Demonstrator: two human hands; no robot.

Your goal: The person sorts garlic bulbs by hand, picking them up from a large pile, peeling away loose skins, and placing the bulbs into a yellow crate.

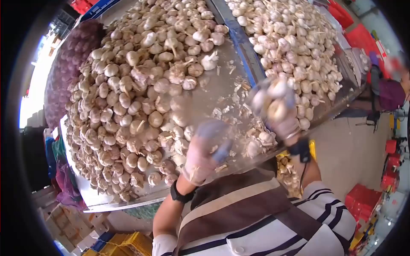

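Note:
My left hand (204, 151), in a pale glove with bluish fingertips, is over the near edge of the large garlic pile (124, 106). Motion blurs its fingers, but the thumb stands apart from them and nothing shows between. Gloved as well, my right hand (287, 126) is shut on several garlic bulbs (277, 109), raised at the divider and blurred. Beneath and left of it, on the metal tabletop (209, 100), lie loose bulbs with papery skins (255, 147). One whiter bulb (209, 61) sits at the large pile's right side.
A blue-edged divider (245, 49) separates the large pile from a second garlic pile (294, 47). A purple mesh sack (70, 68) of bulbs stands at the left. Below the table edge, a yellow crate (312, 149) holds garlic. Another person's purple sleeve (390, 94) is at the far right.

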